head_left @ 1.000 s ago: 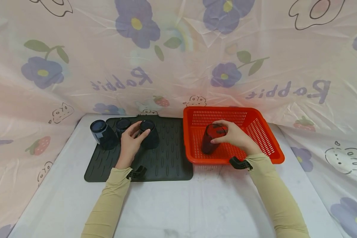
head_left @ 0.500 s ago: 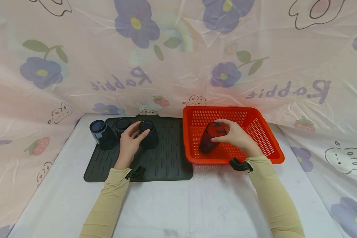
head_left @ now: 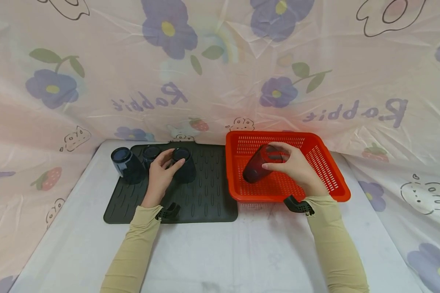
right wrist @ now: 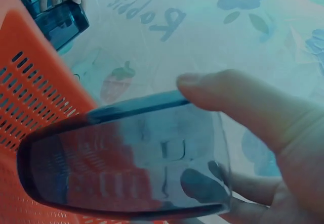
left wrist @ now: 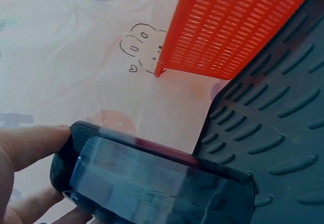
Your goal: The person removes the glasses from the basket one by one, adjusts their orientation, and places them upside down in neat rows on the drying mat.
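Note:
My left hand (head_left: 161, 175) pinches a dark blue drinking glass (head_left: 185, 169) near its upturned base. That glass stands mouth down on the black drying mat (head_left: 209, 203); its thick base shows by the fingertips in the left wrist view. Over the red plastic basket (head_left: 238, 193), my right hand (head_left: 295, 169) grips a second dark glass (head_left: 256, 165) round its rim, thumb on the near side. This glass is tilted, its base pointing down and left inside the basket. Through its clear wall the fingers (right wrist: 202, 186) show in the right wrist view.
Two more dark glasses stand mouth down at the mat's left end, one (head_left: 128, 167) leaning at the edge and one (head_left: 151, 154) behind the left hand. The basket stands against the mat's right edge. A patterned curtain (head_left: 220, 81) rises behind the white table (head_left: 205, 256).
My right hand has risen slightly and shifted right, tipping its glass from nearly upright to a strong slant with the base to the left. The left hand and its glass have stayed put.

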Demonstrator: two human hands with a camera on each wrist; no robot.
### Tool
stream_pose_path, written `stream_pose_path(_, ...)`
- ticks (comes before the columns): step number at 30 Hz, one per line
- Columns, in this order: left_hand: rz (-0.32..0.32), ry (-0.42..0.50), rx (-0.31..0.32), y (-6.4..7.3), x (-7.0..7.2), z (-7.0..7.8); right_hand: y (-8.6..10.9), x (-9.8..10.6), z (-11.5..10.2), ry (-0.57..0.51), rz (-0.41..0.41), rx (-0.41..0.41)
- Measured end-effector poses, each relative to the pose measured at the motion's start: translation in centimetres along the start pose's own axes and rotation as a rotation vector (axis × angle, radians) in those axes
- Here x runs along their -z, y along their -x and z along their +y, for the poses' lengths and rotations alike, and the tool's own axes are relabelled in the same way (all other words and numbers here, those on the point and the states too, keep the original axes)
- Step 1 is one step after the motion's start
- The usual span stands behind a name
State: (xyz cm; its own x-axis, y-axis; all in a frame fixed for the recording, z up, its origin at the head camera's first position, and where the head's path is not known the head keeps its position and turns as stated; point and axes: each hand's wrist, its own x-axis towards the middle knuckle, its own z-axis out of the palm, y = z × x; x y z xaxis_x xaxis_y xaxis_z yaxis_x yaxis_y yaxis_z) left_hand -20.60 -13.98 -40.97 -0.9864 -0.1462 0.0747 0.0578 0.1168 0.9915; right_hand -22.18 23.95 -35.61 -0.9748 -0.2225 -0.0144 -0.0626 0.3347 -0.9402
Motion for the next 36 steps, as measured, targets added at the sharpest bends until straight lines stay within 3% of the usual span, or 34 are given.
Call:
stream_pose_path(3,-0.004,0.004,0.015,0.1,0.0,0.5,0.2,-0.1,-0.4,-0.036,0.019,0.020)
stream_pose_path(13,0.013,-0.041,0.009,-1.0,0.1,-1.4,0.9,-0.1,-1.8,-0.108,0.095,-0.020)
stream_pose_path(22,0.016,-0.031,0.057,-0.9,0.4,-0.9,1.1,-0.4,-2.7,-0.210,0.102,0.005)
stream_pose_path(28,0.003,-0.028,0.086,-1.0,0.5,-0.9,1.2,-0.9,-3.4,-0.350,0.108,0.050)
stream_pose_path(36,-0.054,-0.052,0.110,-1.3,1.1,-0.9,1.1,-2.0,-4.1,-0.453,0.084,0.057)
